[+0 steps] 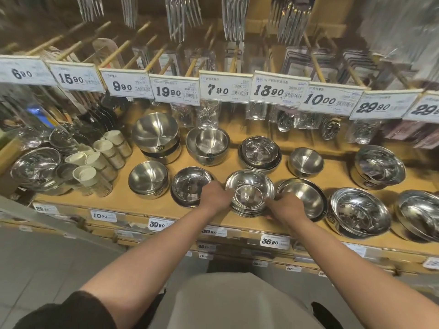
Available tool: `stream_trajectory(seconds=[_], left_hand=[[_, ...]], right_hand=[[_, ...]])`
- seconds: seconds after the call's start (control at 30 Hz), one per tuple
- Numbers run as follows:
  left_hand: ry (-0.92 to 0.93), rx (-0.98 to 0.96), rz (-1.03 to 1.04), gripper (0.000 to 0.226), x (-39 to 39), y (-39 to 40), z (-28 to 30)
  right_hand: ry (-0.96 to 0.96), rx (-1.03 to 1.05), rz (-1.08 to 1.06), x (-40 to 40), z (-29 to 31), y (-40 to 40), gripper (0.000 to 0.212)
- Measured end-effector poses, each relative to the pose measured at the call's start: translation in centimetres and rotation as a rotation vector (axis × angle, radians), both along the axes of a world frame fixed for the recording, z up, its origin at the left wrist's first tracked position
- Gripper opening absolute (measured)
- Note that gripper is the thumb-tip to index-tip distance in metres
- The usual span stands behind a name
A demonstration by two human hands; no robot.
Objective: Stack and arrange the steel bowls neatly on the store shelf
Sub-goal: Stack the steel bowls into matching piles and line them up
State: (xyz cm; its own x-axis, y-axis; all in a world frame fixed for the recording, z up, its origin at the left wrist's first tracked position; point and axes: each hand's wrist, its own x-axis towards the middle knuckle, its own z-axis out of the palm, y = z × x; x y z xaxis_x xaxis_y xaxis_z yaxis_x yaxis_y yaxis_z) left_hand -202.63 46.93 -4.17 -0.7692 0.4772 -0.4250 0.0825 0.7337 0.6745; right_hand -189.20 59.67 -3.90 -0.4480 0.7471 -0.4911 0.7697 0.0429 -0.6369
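A stack of steel bowls (pixel 249 186) stands near the front of the wooden shelf (pixel 133 205), with a smaller bowl nested inside. My left hand (pixel 215 194) grips the stack's left side and my right hand (pixel 285 206) grips its right side. Just left of it sits a shiny single bowl (pixel 187 184), and just right a wide bowl (pixel 303 194). Further steel bowls and stacks stand in two rows: a tall stack (pixel 156 138), a nested pair (pixel 209 144), a flat stack (pixel 260 151) and a small bowl (pixel 305 161).
Cream cups (pixel 99 160) lie on their sides at the left, beside glass bowls (pixel 35 167). Price tags (pixel 175 90) hang on a rail above the shelf, with packaged cutlery behind. Large bowls (pixel 358 213) fill the shelf's right end. Grey floor tiles lie below.
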Motion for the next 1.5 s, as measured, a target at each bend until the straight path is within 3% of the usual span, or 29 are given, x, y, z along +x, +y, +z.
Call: stream_trajectory(seconds=[0.17,0.4,0.67,0.87,1.03,1.2,1.37,1.5], left_hand=[[0.03,-0.048,-0.017,0.015,0.0,0.3,-0.1],[0.043,-0.069,0.027,0.02,-0.1,1.0,0.2],[0.03,-0.11,0.034,0.017,0.4,0.9,-0.2],[0.008,-0.146,0.019,0.032,0.6,1.0,-0.3],[0.025,-0.187,-0.004,0.038,0.7,1.1,-0.2],[0.0,-0.14,0.056,0.029,0.6,1.1,-0.4],[-0.032,-0.074,0.084,0.036,0.3,1.1,-0.5],[-0.044,-0.069,0.077,0.037,-0.3,1.1,-0.6]], right_hand=[[-0.079,0.171,0.143,-0.6,-0.2,0.9,0.03],[-0.159,0.219,0.16,-1.4,-0.3,1.4,0.029],[-0.109,0.258,0.212,-1.9,0.0,1.9,0.02],[-0.1,0.318,0.301,-1.7,0.0,2.1,0.027],[-0.084,0.312,0.31,-2.0,-0.1,2.5,0.011],[-0.138,0.31,0.313,-2.5,-0.1,2.8,0.015],[-0.168,0.267,0.298,-2.6,-0.3,2.4,0.028],[-0.177,0.293,0.292,-2.8,-0.3,2.1,0.026]])
